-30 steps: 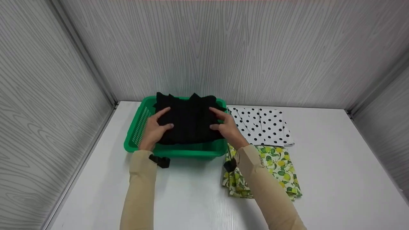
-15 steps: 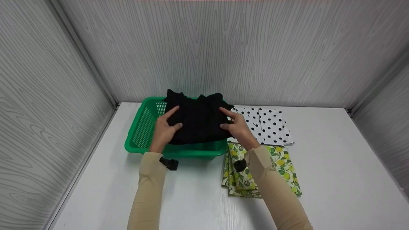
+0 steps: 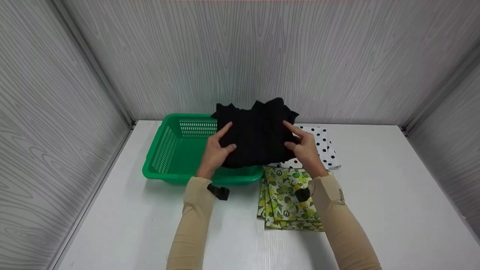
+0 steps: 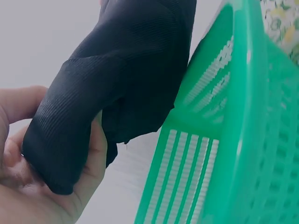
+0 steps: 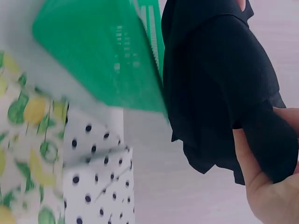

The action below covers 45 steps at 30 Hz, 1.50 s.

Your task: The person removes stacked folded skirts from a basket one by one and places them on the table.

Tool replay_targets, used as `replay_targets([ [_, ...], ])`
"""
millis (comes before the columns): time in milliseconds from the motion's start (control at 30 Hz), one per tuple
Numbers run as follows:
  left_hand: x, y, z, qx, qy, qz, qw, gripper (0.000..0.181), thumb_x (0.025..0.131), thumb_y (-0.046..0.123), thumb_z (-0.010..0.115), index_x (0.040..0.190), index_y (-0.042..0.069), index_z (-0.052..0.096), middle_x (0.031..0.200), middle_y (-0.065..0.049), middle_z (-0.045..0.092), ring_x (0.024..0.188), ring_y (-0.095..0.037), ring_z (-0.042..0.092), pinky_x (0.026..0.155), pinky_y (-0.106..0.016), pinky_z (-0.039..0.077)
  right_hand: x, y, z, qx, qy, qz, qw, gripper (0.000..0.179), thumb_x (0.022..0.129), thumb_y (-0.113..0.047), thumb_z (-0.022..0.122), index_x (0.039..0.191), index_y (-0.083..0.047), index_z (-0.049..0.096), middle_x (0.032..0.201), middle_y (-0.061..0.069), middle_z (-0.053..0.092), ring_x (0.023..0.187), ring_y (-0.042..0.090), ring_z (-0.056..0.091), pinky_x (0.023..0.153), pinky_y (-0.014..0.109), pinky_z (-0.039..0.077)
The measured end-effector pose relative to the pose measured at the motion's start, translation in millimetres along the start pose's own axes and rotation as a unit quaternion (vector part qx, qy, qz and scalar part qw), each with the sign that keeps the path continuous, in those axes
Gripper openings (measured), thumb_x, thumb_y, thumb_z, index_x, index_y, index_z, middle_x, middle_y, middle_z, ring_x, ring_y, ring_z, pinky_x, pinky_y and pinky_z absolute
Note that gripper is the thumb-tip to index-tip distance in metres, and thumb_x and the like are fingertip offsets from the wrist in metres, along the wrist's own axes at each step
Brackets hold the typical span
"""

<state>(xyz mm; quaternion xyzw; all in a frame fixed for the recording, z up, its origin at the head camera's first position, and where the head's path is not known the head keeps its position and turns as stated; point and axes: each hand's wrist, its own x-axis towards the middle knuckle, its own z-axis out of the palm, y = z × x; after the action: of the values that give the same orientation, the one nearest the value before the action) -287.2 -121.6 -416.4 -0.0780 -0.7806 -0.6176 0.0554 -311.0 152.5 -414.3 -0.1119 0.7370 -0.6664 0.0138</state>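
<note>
A folded black cloth (image 3: 255,138) is held up between both hands, over the right end of the green basket (image 3: 157,175) and part of the polka-dot cloth. My left hand (image 3: 214,152) grips its left side, thumb on the near face; in the left wrist view the fingers curl round the black fabric (image 4: 126,60). On the opposite side, my right hand (image 3: 306,150) pinches the cloth in the same way, its thumb and fingers around a fold of the fabric (image 5: 224,70) in the right wrist view. Pointed corners stick up along the cloth's far edge.
The green basket has slotted walls and stands against the back panel. To its right lies a folded white cloth with black dots (image 3: 322,144), partly covered from view. Nearer the front is a folded lemon-print cloth (image 3: 288,195). Grey wood-grain panels (image 3: 240,56) enclose the white table (image 3: 382,187).
Both hands have carried the black cloth to the right, from above the basket toward the polka-dot cloth. More of the basket's inside now shows. Both grips look unchanged.
</note>
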Motion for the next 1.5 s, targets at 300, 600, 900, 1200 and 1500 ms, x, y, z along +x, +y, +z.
replay_targets([
  [300, 6.9, 5.9, 27.9, -0.004, -0.046, -0.001, 0.9989, 0.071, 0.093, -0.009, 0.058, 0.157, 0.015, 0.039, 0.162, -0.009, 0.033, 0.151, -0.026, 0.023, 0.116, -0.043, 0.028, -9.1, 9, -30, -0.02, 0.032, -0.013, 0.9992, 0.065, 0.094, 0.016, 0.052, 0.152, -0.013, 0.048, 0.16, 0.016, 0.034, 0.141, 0.033, 0.041, 0.089, 0.023, 0.05],
  [600, 9.9, 5.6, 48.6, -0.01, -0.092, -0.011, 0.9956, 0.075, 0.092, -0.012, 0.052, 0.159, 0.017, 0.036, 0.164, -0.006, 0.03, 0.146, -0.023, 0.031, 0.085, -0.035, 0.039, -21.2, 15, -53, -0.062, 0.043, -0.035, 0.9966, 0.062, 0.096, 0.013, 0.053, 0.151, -0.015, 0.05, 0.158, 0.017, 0.038, 0.123, 0.036, 0.055, 0.062, 0.02, 0.049],
  [900, 10.2, 9.8, 71.8, -0.03, -0.148, -0.023, 0.9882, 0.085, 0.09, -0.012, 0.053, 0.163, 0.021, 0.025, 0.168, -0.003, 0.018, 0.143, -0.021, 0.03, 0.073, -0.032, 0.041, -33.3, 18, -80, -0.076, 0.057, -0.044, 0.9945, 0.062, 0.096, 0.014, 0.053, 0.152, -0.013, 0.049, 0.161, 0.015, 0.033, 0.137, 0.038, 0.044, 0.075, 0.018, 0.051],
  [1200, 12.8, 13.4, 96.0, -0.036, -0.169, -0.006, 0.985, 0.088, 0.087, -0.014, 0.052, 0.163, 0.02, 0.024, 0.168, -0.005, 0.017, 0.135, -0.024, 0.035, 0.063, -0.029, 0.039, -43.0, 24, -102, -0.08, 0.077, -0.047, 0.9927, 0.063, 0.095, 0.015, 0.054, 0.152, -0.01, 0.047, 0.161, 0.017, 0.033, 0.142, 0.04, 0.036, 0.089, 0.015, 0.048],
  [1500, 13.0, 13.8, 121.8, -0.037, -0.182, 0.004, 0.9826, 0.087, 0.086, -0.017, 0.052, 0.163, 0.016, 0.025, 0.167, -0.004, 0.021, 0.128, -0.021, 0.041, 0.064, -0.027, 0.039, -54.3, 26, -123, -0.111, 0.103, -0.044, 0.9874, 0.062, 0.093, 0.016, 0.057, 0.15, -0.008, 0.05, 0.158, 0.017, 0.037, 0.14, 0.039, 0.038, 0.091, 0.014, 0.046],
])
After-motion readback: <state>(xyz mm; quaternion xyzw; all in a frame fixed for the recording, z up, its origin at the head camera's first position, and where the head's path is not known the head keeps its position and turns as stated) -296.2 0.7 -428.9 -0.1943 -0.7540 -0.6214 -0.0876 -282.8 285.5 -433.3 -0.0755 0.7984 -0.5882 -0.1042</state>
